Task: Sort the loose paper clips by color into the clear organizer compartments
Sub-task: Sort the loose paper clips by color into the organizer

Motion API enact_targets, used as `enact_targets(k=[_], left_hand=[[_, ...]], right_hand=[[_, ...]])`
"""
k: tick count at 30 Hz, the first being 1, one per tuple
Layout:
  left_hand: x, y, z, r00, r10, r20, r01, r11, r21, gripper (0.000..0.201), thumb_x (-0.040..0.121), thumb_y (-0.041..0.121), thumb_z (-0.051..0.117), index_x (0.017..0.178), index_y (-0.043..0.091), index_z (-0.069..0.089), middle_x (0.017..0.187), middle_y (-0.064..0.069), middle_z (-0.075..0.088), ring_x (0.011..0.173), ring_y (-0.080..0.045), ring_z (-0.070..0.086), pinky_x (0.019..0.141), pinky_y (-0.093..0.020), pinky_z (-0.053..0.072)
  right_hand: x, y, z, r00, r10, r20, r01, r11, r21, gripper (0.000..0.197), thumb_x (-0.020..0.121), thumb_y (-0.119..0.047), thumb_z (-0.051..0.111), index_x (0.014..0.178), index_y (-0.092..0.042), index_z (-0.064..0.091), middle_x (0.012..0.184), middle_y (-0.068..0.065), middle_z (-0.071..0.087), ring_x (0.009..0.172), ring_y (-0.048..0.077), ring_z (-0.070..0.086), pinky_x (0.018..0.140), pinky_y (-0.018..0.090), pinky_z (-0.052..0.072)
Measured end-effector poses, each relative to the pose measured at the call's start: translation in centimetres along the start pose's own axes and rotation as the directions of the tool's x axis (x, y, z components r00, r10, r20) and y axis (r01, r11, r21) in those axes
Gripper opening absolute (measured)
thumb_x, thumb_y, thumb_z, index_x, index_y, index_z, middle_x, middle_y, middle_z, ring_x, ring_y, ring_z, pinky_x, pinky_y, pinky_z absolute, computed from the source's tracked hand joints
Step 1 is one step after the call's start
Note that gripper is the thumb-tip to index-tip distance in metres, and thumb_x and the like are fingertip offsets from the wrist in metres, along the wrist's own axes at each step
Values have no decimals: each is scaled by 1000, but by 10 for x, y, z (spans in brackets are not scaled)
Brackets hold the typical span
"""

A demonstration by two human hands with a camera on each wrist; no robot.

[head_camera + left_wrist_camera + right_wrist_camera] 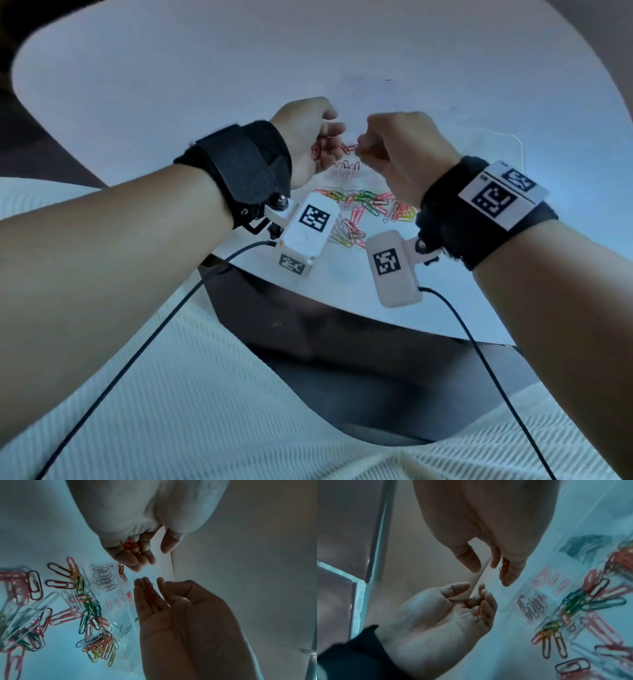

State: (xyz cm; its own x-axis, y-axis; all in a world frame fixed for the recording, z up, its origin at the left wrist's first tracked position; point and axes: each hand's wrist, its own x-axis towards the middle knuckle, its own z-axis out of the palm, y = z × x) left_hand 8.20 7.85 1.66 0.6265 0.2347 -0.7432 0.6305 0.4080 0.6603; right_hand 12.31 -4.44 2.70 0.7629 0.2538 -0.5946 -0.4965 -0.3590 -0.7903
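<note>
I see a white table (171, 85) with rounded corners. A cream ribbed fabric (239, 411) fills the lower head view, with a dark floor (342, 359) between it and the table edge. Two black cables (137, 359) run down across the fabric.

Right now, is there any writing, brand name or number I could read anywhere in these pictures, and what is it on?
No readable words, brands or numbers.
Black-and-white square code markers, not text: on the white camera box at the left wrist, its lower face, the box at the right wrist, and the right wristband plate.
The paper clips carry no print.
</note>
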Motion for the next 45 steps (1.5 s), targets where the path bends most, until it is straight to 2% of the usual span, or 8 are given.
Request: enact_targets(k=[3, 6, 15, 21, 26, 30, 39, 45], left_hand=[[-1, 2, 4, 999, 39, -4, -40, 999, -32, 25, 93, 22, 47, 95, 1, 60, 74, -8, 55, 65, -20, 56, 55, -21, 48], [-4, 1, 10, 989, 147, 0, -147, 988, -37, 23, 94, 20, 47, 96, 1, 61, 78, -9, 59, 73, -22, 57, 64, -23, 49], [0, -20, 17, 938, 303, 169, -334, 918, 212, 33, 98, 25, 48, 124, 7, 56, 126, -6, 59, 120, -17, 52, 109, -33, 37], [-17, -22, 14, 786, 508, 352, -565, 359, 743, 14, 81, 14, 59, 86, 23, 68, 74, 10, 59, 71, -11, 56, 68, -22, 46], [-12, -38, 4, 872, 260, 415, -433, 12, 901, 14, 77, 17, 62, 88, 22, 71, 73, 14, 54, 80, -19, 59, 73, -31, 50], [-2, -42, -4, 896, 247, 369, -371, -38, 928, 10, 80, 19, 64, 87, 23, 70, 82, 7, 62, 80, -18, 59, 66, -28, 42], [2, -58, -2, 938, 163, 306, -305, -31, 952, 17, 62, 9, 74, 71, 23, 69, 74, 4, 67, 74, -21, 64, 63, -29, 53], [5, -60, -2, 933, 169, 318, -323, 3, 946, 17, 65, 2, 71, 74, 17, 72, 77, 2, 69, 73, -18, 63, 58, -25, 48]], right_hand=[[0, 0, 2, 992, 104, 71, -115, 978, 173, 9, 81, -12, 61, 84, -7, 55, 108, 17, 57, 101, 37, 59, 86, 29, 49], [-6, 0, -5, 990, 116, 86, -133, 964, 229, 15, 92, -23, 61, 102, -13, 57, 145, 27, 40, 134, 40, 38, 104, 33, 44], [-36, 35, -39, 999, -40, -21, 43, 979, 201, 22, 96, -18, 56, 117, -13, 59, 107, 12, 68, 94, 21, 63, 87, 30, 49], [-44, 62, -54, 997, -47, -58, 51, 996, 70, 8, 95, -16, 58, 99, -12, 63, 80, 7, 69, 68, 21, 64, 72, 35, 55], [-35, 88, -41, 983, -181, -14, 153, 870, -469, 9, 87, -18, 68, 80, -19, 73, 73, -1, 69, 65, 14, 64, 66, 31, 56], [-26, 100, -26, 965, -261, 28, 211, 706, -676, 10, 85, -16, 68, 89, -16, 78, 77, -4, 66, 76, 10, 60, 61, 16, 42], [-11, 103, -3, 982, -186, 21, 121, 544, -830, 8, 81, -24, 71, 76, -19, 75, 63, 0, 62, 60, 18, 59, 49, 20, 35], [-5, 96, -5, 995, -97, 2, 62, 616, -785, 8, 75, -17, 71, 73, -11, 76, 62, 1, 64, 56, 12, 56, 43, 18, 36]])
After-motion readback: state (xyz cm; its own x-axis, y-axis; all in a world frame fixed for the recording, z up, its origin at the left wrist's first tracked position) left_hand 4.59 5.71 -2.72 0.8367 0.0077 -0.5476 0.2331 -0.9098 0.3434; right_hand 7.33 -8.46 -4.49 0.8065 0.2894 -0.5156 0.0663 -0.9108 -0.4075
